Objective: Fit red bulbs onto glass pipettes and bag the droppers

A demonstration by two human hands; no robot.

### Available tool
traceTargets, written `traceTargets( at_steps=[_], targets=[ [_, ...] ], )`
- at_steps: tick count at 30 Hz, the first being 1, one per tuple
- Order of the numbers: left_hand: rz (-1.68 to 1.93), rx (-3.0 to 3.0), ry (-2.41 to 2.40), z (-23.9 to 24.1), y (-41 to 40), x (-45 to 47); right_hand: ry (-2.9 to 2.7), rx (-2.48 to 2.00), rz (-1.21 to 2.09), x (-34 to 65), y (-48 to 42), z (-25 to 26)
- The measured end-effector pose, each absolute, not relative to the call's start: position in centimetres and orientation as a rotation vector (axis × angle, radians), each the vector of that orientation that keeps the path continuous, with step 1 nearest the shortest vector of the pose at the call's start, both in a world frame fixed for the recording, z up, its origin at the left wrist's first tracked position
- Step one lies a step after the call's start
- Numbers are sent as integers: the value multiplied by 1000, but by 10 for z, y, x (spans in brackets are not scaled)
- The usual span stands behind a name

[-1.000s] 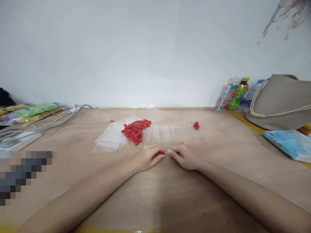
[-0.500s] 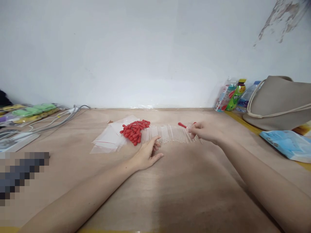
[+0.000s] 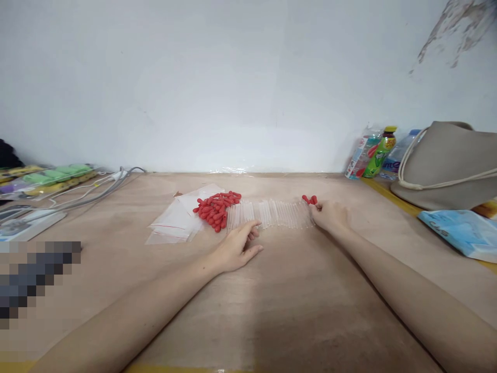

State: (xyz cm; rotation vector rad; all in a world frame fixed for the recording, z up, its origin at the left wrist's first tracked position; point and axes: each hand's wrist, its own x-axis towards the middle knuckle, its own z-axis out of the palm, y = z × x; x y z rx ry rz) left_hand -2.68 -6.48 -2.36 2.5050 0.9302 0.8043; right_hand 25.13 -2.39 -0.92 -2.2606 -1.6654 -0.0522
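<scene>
My left hand [image 3: 241, 246] rests on the table with thumb and fingers apart, holding nothing. Its fingertips lie at the near edge of a row of thin clear tubes [image 3: 267, 213] placed side by side. Beyond that hand, to the left, is a heap of red rubber bulbs [image 3: 213, 210]. At the row's right end, my right hand [image 3: 330, 213] is closed, its fingertips pinched at a red rubber bulb [image 3: 305, 198]. A second red bulb [image 3: 314, 199] sits right beside it. My fingers hide the lower ends of both.
Clear zip bags [image 3: 173, 220] lie partly under the heap. Cables [image 3: 104, 189] and a pack of green and yellow pieces [image 3: 58, 178] are at left. On the right stand bottles [image 3: 380, 153], a grey drawstring bag [image 3: 446, 166] and a blue packet [image 3: 458, 233].
My right hand has shifted slightly right, and one red bulb has moved right with it to lie close beside the other. My left hand has stayed in place.
</scene>
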Motion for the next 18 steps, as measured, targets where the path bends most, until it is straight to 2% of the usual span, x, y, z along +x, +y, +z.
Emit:
traceTargets(
  at_steps=[18],
  targets=[
    [798, 2531, 957, -20, -67, -25, -1694, -2215, -93, 250, -21, -18]
  ],
)
